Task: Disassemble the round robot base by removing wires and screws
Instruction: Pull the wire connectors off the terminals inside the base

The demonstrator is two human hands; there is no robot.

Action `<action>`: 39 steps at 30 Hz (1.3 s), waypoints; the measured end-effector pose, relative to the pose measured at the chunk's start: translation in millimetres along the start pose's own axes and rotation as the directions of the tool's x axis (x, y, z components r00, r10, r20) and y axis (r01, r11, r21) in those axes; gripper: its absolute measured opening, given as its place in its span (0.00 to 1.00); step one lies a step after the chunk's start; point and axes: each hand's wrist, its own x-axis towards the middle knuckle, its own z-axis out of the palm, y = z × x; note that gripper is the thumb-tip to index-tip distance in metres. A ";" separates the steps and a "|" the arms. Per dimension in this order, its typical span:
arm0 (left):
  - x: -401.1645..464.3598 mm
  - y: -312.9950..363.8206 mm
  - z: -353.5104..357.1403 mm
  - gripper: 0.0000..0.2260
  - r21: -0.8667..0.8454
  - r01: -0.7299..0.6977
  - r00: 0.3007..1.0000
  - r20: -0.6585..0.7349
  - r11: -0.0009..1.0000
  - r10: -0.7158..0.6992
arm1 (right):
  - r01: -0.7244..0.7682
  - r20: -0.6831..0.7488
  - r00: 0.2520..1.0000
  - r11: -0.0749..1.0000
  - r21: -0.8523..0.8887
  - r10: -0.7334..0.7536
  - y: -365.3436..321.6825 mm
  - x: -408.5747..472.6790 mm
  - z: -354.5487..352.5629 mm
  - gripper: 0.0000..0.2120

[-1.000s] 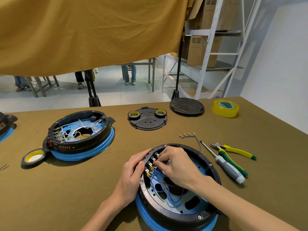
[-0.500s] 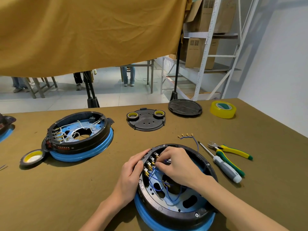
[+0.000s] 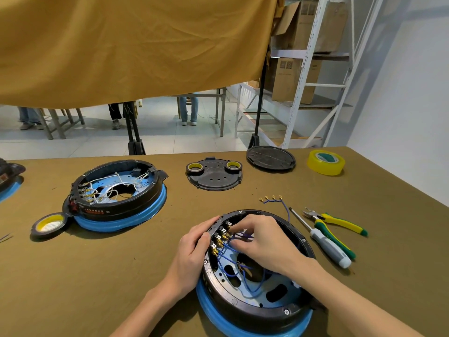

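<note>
- A partly cut-off round unit (image 3: 8, 177) with a blue rim is seen at the left edge of the tabletop (image 3: 97, 276).
- A black tape roll (image 3: 48, 224) with a yellow core is laid flat near the left edge, touching a second round base (image 3: 116, 193); white wires (image 3: 109, 190) are seen coiled inside that base.
- A black cover plate (image 3: 213, 175) is set toward the far edge, with two small tape rolls (image 3: 195, 167) resting on it.
- The left hand (image 3: 192, 251) is pressed against the outer left wall of the round robot base (image 3: 255, 288), fingers curled over its rim; the base sits at the near edge, right of centre, on a blue ring.
- The right hand (image 3: 262, 239) is reached inside the base; its fingertips are closed in a pinch on the blue wires (image 3: 228, 249) beside the row of brass terminals (image 3: 218, 242).
- A black round lid (image 3: 271, 158) is laid at the far edge.
- A loose blue wire harness (image 3: 274, 200) with brass lugs is laid just beyond the base.
- A screwdriver (image 3: 323, 242) and yellow-green cutters (image 3: 335, 227) are laid side by side right of the base.
- A yellow tape roll (image 3: 325, 162) is set near the far right corner.
</note>
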 end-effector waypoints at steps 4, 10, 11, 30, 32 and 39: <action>1.3 5.6 -2.5 0.23 0.008 0.023 0.999 0.028 1.000 -0.023 | -0.015 -0.006 1.000 0.996 0.088 0.015 8.5 -4.2 -7.0 0.10; 23.0 19.7 -9.2 0.12 0.241 0.009 0.988 0.145 0.970 -0.045 | -0.097 0.060 0.994 0.992 0.077 0.093 2.9 7.8 -5.8 0.08; 25.3 20.0 -7.5 0.12 0.265 -0.002 0.991 0.131 0.964 -0.034 | -0.112 0.076 0.991 0.991 0.075 0.107 1.3 10.6 -5.8 0.08; 31.7 4.3 1.1 0.18 0.040 0.147 0.986 0.067 0.988 -0.150 | -0.078 -0.023 0.997 0.997 -0.030 0.077 -4.5 24.8 4.8 0.08; 31.6 4.2 1.4 0.17 0.042 0.141 0.987 0.071 0.989 -0.144 | -0.044 -0.032 0.999 0.998 -0.039 0.043 -3.5 22.1 6.4 0.08; 33.4 1.4 2.7 0.18 0.051 0.132 0.989 0.059 0.990 -0.135 | -0.022 -0.067 0.998 0.999 -0.042 0.019 -3.3 20.7 8.7 0.08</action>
